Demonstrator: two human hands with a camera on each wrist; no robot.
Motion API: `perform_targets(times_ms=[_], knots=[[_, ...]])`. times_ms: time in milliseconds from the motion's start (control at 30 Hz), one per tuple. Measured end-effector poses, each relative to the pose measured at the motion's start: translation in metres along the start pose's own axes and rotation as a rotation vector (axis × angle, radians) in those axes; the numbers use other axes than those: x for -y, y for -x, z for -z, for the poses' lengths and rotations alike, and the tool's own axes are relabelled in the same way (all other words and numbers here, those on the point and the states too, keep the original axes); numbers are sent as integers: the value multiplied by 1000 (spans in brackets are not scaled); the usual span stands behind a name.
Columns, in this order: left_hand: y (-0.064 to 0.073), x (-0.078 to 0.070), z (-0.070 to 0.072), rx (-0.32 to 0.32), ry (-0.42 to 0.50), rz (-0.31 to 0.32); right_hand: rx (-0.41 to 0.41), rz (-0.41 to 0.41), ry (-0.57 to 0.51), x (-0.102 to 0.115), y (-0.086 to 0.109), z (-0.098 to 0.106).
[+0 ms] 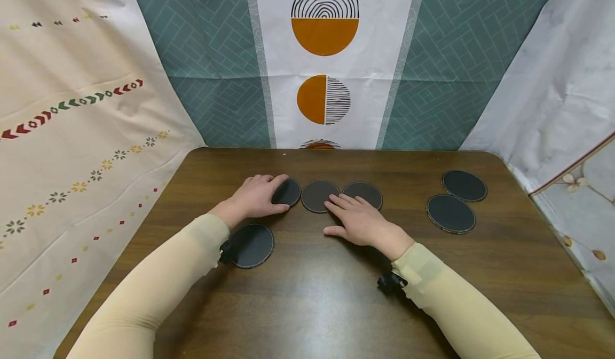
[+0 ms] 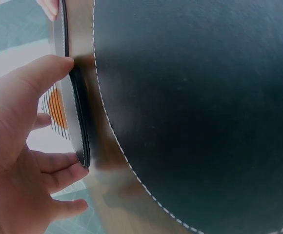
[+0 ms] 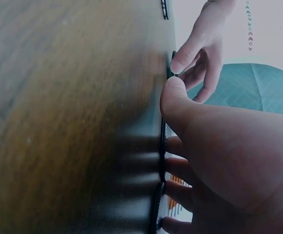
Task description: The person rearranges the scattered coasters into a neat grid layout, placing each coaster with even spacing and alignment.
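Note:
Three round black coasters lie side by side in a row near the table's far edge. My left hand (image 1: 256, 197) holds the left coaster (image 1: 289, 192) by its rim, thumb on the near side and fingers on the far side, as the left wrist view shows. My right hand (image 1: 359, 221) rests its fairly straight fingertips on the middle coaster (image 1: 317, 196) and the right coaster (image 1: 369, 191). Another black coaster (image 1: 253, 246), with pale stitching round its edge, lies just below my left wrist.
Two more black coasters lie at the right of the brown wooden table (image 1: 307, 305): a far one (image 1: 464, 185) and a nearer one (image 1: 450, 214), their edges meeting. Patterned cloth (image 1: 216, 71) hangs behind the table. Pale cloths hang at both sides.

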State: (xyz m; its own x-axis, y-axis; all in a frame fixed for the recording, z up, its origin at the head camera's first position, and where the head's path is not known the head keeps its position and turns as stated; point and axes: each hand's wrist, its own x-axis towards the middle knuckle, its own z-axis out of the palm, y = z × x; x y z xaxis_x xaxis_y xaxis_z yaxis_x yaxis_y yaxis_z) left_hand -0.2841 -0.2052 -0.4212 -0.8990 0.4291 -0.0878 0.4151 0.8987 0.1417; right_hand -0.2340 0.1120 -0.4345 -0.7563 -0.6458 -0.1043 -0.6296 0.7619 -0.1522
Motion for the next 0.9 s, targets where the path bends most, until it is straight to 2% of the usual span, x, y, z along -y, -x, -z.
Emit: perform_targets(times_ms=[667,900], knots=[[2,-1,3,35,-24,-10,-8,-3,-4,1,1,-1],[2,-1,2,51,5,1,-8,-5,-3,0,0,-2]])
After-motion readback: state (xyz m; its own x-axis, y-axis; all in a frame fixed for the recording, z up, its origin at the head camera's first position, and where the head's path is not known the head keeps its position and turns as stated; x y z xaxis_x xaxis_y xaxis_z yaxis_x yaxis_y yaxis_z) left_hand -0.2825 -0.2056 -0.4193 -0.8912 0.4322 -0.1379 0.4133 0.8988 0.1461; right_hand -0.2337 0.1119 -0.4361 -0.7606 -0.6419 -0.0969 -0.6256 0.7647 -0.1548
